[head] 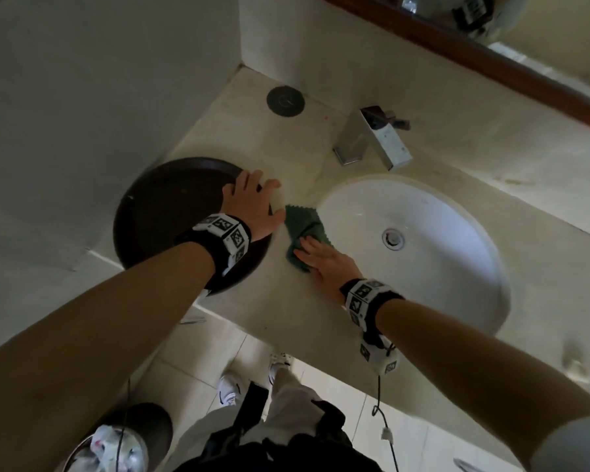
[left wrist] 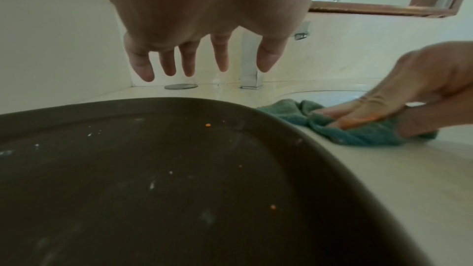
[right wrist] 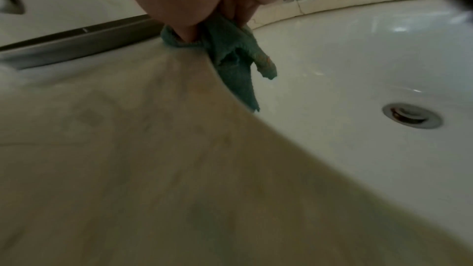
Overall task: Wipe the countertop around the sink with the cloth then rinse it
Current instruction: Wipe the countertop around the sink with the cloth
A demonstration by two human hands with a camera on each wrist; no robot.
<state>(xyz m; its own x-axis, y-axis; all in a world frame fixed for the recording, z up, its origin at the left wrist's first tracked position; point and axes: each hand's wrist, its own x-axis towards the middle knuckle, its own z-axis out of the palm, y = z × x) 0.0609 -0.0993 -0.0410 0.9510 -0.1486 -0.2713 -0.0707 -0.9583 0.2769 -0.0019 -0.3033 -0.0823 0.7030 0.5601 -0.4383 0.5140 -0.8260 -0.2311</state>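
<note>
The right hand (head: 324,264) lies flat on the green cloth (head: 302,229), fingers straight and close together, pressing it onto the beige countertop (head: 286,301) in the narrow strip between the dark round tray (head: 157,212) and the white sink (head: 423,240). In the left wrist view the fingertips (left wrist: 353,120) bear down on the bunched cloth (left wrist: 358,135) while the thumb rests along its near side. In the right wrist view a loose corner of the cloth (right wrist: 240,64) hangs over the sink's (right wrist: 358,68) left rim into the basin, above and left of the drain (right wrist: 412,115).

The left hand (head: 252,202) reaches out over the far right rim of the tray, fingers straight and spread wide, holding nothing; the left wrist view shows the fingers (left wrist: 222,54) hovering above the tray (left wrist: 153,169) and not touching it. Its thumb tip sits just beside the cloth's far left corner.

The tray stands against the left wall and overhangs the countertop's near edge slightly. The strip being wiped is tight, hemmed by the tray's rim on the left and the basin's rim on the right. More open counter lies farther off, toward the chrome faucet (head: 372,137) and a dark round disc (head: 285,100) in the far left corner, and to the right of the sink.
</note>
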